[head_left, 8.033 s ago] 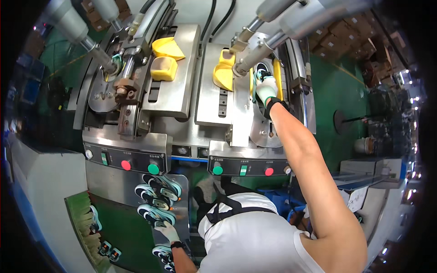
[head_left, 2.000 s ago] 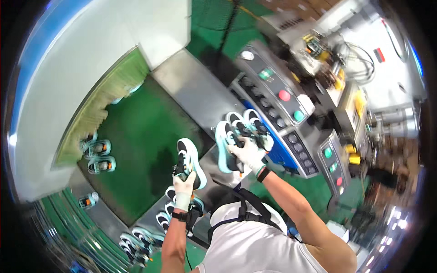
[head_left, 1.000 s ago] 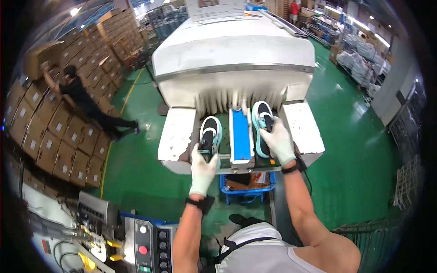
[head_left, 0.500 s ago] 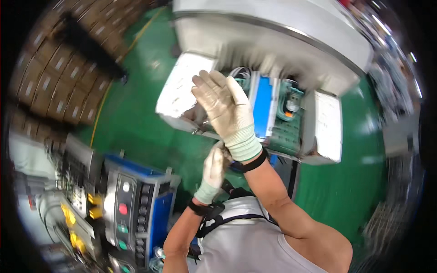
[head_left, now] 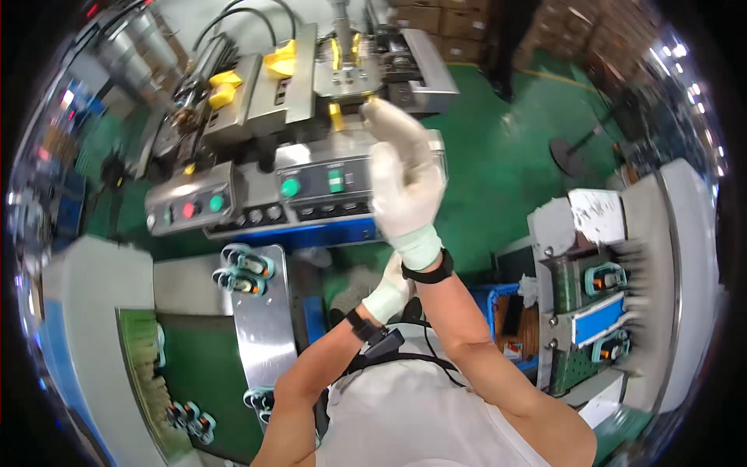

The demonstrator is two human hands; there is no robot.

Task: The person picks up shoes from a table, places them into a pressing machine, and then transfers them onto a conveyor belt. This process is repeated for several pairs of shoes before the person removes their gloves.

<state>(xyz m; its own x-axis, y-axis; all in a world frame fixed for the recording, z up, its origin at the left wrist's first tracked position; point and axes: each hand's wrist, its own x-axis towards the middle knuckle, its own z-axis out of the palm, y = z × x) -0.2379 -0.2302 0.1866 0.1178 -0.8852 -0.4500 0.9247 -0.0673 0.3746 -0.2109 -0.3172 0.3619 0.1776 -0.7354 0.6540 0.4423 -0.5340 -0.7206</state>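
My right hand (head_left: pixel 406 175), in a white knit glove, is raised in front of a machine (head_left: pixel 264 175) with a button panel. Its fingers curve forward with the thumb apart, and no object shows between them. The fingertips overlap the machine's front edge, close to a small yellow part (head_left: pixel 336 117); whether they touch anything is unclear. Lower down, near my waist, is my gloved left hand (head_left: pixel 389 292). Its fingers are hidden behind my right wrist. On the machine's top sit yellow shaped pads (head_left: pixel 282 59), and green buttons (head_left: pixel 290 187) line its front.
Left of me, a metal shelf (head_left: pixel 264 335) carries teal sneakers (head_left: pixel 247 268), beside a green conveyor (head_left: pixel 206 373) with more shoes. On the right stands another conveyor unit (head_left: pixel 564 284) with shoes, and a blue crate (head_left: pixel 492 307). A person (head_left: pixel 506 54) stands in the back; a fan (head_left: pixel 572 152) is nearby.
My view has turned left, from the conveyor unit to the machine with yellow pads. My right hand's flat fingers have curled; my left hand stays low near my waist.
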